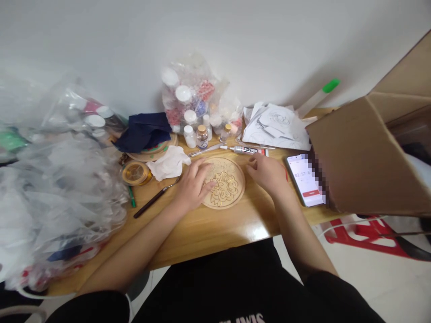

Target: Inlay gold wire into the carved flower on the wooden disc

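A round wooden disc lies flat on the table, with a gold flower outline on its face that looks like wire. Spread fingers of my left hand rest on the disc's left side and cover part of it. Just off the disc's right edge, my right hand is closed, thumb and fingers drawn together; whatever they may hold is too small to tell. Behind the disc lies a glue tube marked B-7000. A dark-handled tool and a spool of gold wire are left of my left hand.
Plastic bags crowd the left side. Small bottles and a bag of jars stand at the back. Drawn papers lie behind my right hand. A phone and a cardboard box occupy the right.
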`<state>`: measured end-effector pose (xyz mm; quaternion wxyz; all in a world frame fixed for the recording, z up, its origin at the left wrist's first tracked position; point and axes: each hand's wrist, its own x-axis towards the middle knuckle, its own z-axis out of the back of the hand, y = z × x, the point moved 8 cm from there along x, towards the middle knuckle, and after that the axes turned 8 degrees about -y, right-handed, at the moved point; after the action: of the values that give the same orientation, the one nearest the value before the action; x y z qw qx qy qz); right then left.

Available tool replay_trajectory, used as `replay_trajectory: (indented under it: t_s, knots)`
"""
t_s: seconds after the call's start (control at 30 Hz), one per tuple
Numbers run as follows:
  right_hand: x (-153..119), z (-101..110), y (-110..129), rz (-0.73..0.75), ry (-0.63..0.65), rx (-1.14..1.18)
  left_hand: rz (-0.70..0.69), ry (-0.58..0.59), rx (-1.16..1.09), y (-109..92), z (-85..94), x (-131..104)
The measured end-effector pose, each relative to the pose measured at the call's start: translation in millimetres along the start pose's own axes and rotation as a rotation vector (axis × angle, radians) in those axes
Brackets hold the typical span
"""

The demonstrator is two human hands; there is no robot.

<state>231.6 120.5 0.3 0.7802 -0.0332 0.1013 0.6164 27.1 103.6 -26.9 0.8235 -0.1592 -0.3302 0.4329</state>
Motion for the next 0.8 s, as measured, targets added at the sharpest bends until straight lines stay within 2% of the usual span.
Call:
replay_trajectory:
  t_s: [0.23, 0.5, 0.63, 0.7, 0.8]
  knots:
    - [17, -2, 14, 0.006, 0.0, -0.037, -0.008, 0.001, 0.005, 1, 0.4, 0]
    - [15, -3, 13, 0.077, 0.007, -0.069, -0.02, -0.055, -0.017, 1, 2.5, 0]
    - [-6, 13, 2, 0.126, 0.0, -0.091, -0.013, -0.093, -0.046, 1, 6.9, 1]
    - [-24, 20, 5, 0.243, -0.007, -0.097, -0.034, -0.125, -0.046, -2, 11.7, 2]
    - [-53, 18, 17, 0.409, 0.068, -0.048, -0.117, -0.163, -0.036, -15, 20.6, 4]
